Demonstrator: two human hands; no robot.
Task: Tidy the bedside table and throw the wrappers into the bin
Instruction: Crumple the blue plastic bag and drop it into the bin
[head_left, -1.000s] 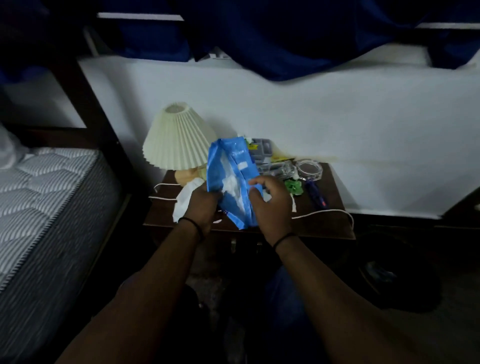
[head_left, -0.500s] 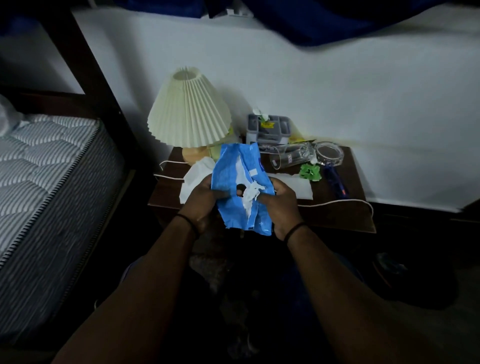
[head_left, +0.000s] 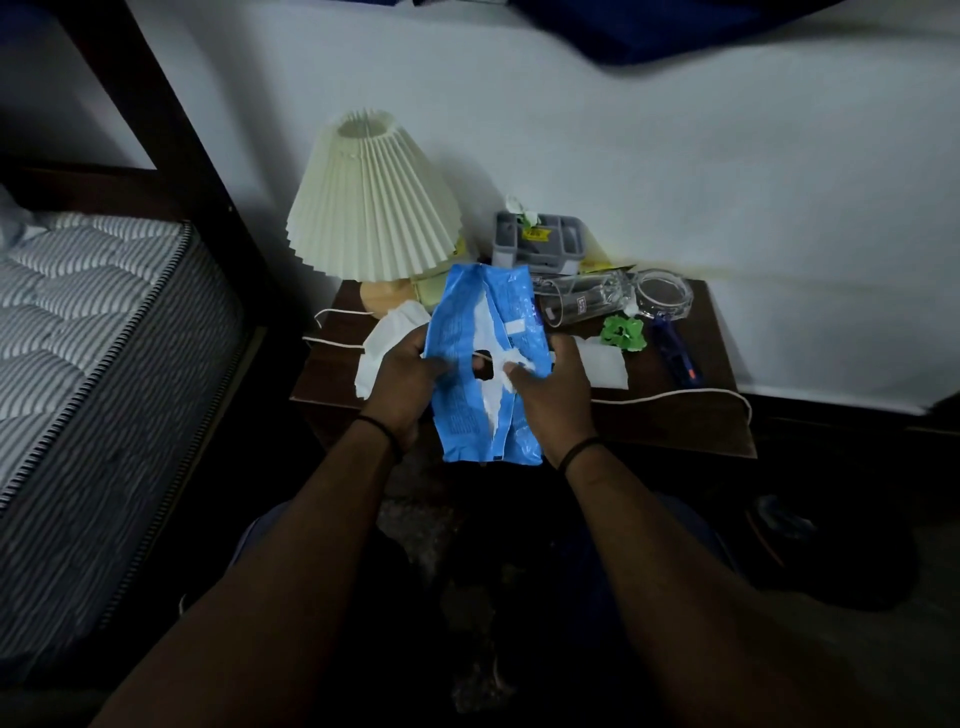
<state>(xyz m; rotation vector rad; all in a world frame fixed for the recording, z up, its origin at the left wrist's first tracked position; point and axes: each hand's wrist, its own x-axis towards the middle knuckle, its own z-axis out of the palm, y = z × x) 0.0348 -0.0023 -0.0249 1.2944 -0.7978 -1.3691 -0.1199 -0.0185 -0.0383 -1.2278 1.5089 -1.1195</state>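
Left hand and right hand grip torn blue wrapper by side edges, fingers curled round it, above table front edge.

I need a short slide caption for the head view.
Both hands hold a torn blue wrapper above the cluttered bedside table.

Blue-and-white wrapper, cream pleated lampshade, grey organiser, striped mattress.

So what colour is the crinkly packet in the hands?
Bright blue, with white showing along its torn middle. The packet shows best in the head view.
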